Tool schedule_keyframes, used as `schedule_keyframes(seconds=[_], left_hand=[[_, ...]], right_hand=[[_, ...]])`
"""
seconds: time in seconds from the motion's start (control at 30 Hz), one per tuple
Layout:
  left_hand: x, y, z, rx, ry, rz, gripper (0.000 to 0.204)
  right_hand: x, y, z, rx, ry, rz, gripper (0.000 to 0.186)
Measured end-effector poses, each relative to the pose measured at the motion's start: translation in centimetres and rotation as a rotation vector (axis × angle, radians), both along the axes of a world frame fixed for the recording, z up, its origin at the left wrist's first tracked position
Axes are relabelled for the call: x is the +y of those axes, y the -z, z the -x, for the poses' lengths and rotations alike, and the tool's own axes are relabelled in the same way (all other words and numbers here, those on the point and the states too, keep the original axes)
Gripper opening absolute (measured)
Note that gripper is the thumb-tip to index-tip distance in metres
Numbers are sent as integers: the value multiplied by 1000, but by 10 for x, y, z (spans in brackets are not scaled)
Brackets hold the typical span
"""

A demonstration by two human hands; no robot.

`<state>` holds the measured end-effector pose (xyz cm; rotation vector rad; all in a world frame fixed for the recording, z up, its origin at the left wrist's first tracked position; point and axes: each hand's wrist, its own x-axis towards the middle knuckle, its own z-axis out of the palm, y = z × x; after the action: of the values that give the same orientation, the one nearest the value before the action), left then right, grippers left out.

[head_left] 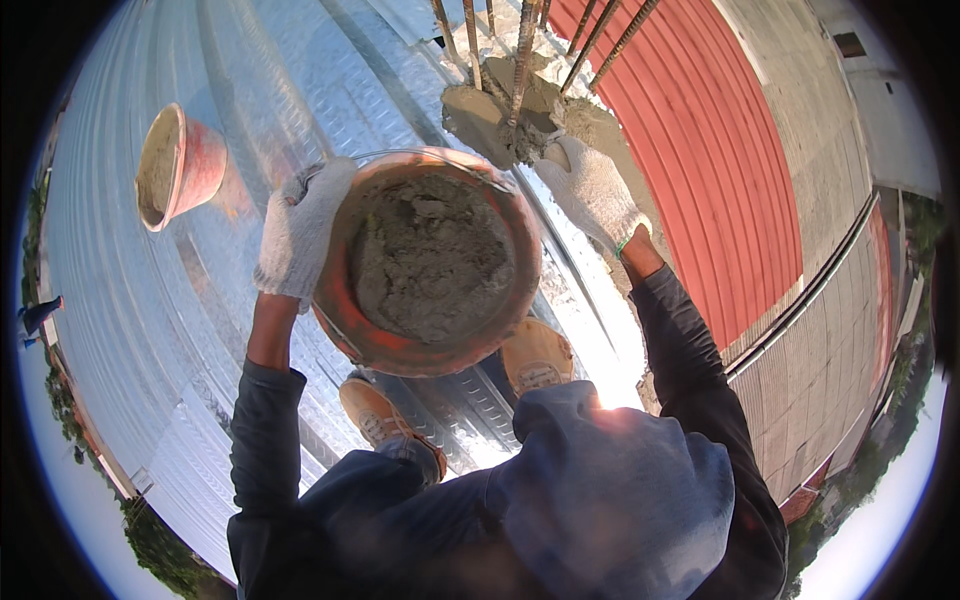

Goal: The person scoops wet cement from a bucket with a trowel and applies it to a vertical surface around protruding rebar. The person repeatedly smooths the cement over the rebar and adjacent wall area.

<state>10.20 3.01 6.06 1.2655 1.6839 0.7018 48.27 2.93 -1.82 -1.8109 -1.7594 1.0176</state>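
My left hand (305,225), in a white knit glove, grips the left rim and wire handle of an orange bucket (525,250). Grey wet mortar (425,255) fills much of the bucket, which is between my hands above my tan shoes (370,410). My gloved right hand (590,190) is right of the bucket, with curled fingers at a rough mortar patch (470,120) beneath several rusty upright rebars (520,70); what those fingers hold, if anything, is hidden.
A smaller pinkish bucket (195,170) with grey residue stands at the left on corrugated metal sheeting (110,290). Red ribbed roofing (700,180) and a grey concrete strip (820,140) lie to the right. At the far left edge is a small part of a person (38,318).
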Motion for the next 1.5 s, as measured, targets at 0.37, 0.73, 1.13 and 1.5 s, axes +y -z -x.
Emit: schedule_keyframes(seconds=[0.37,0.73,1.13,1.5], left_hand=[[1,-5,-9,-47,29,23,36],[-2,-14,-18,-29,41,20,39],[0,-12,-14,-23,84,65,35],[1,-10,-16,-105,57,-40,32]], right_hand=[[-9,-17,-62,-123,-261,81,44],[-1,9,-38,-33,-49,75,38],[7,34,9,-89,79,34,42],[23,34,46,527,329,135,39]])
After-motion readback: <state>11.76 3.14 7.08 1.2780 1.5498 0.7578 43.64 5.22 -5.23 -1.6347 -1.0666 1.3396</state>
